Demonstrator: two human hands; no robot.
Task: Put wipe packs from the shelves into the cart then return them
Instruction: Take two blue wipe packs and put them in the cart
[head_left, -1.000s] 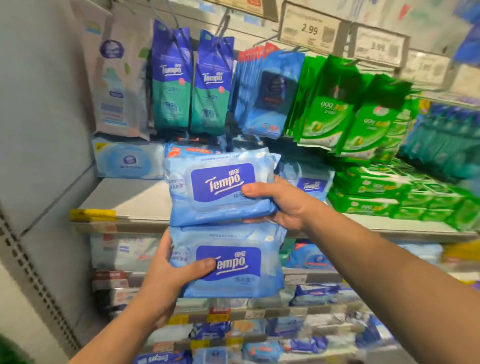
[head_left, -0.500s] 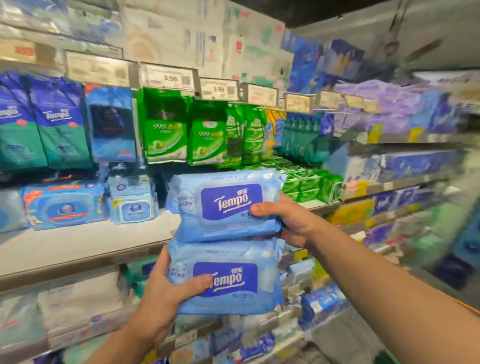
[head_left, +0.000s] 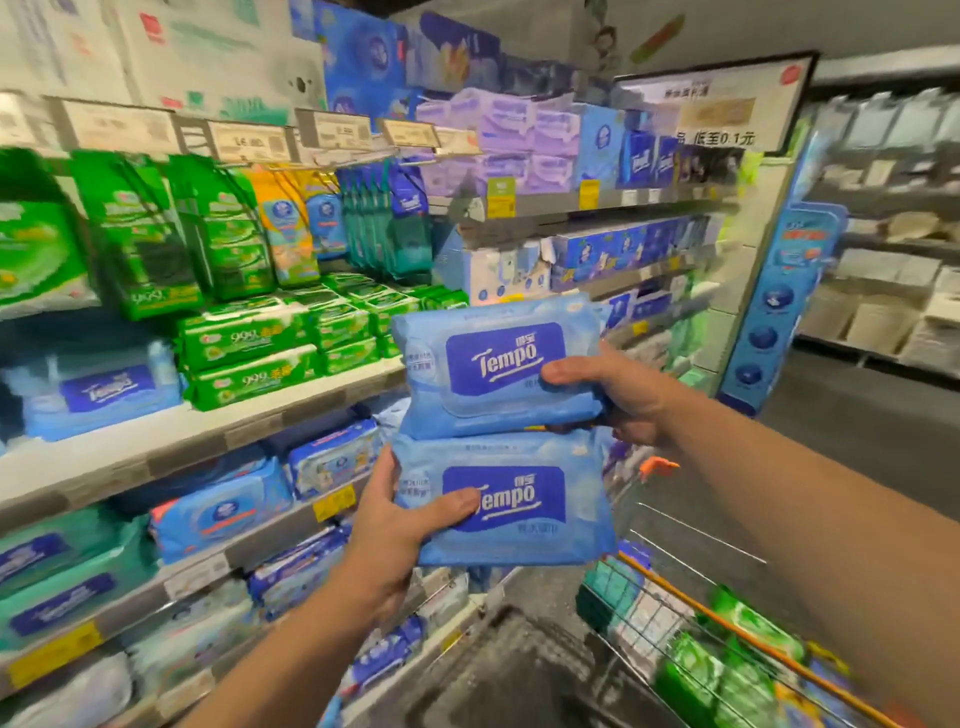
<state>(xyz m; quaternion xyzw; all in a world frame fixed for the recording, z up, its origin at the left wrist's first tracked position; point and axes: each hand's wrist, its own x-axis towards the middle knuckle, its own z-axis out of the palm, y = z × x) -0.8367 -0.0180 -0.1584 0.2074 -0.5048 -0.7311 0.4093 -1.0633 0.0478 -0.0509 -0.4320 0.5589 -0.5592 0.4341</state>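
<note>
Two light-blue Tempo wipe packs are held in the air in front of the shelves, one above the other. My right hand (head_left: 618, 395) grips the upper pack (head_left: 498, 369) at its right edge. My left hand (head_left: 400, 525) holds the lower pack (head_left: 514, 504) from its left side, thumb across the label. The wire cart (head_left: 675, 613) with an orange rim sits below and to the right, with green and blue packs inside. Another Tempo pack (head_left: 98, 389) lies on the middle shelf (head_left: 218, 431) at the left.
Green 999 wipe packs (head_left: 249, 358) are stacked on the middle shelf, with hanging packs above and blue packs on lower shelves. A blue display stand (head_left: 779, 306) marks the aisle end. Dark floor (head_left: 857, 431) opens to the right.
The view has swung right, away from the shelves toward the aisle. Both hands carried the two packs along, and the cart has come into view at the lower right.
</note>
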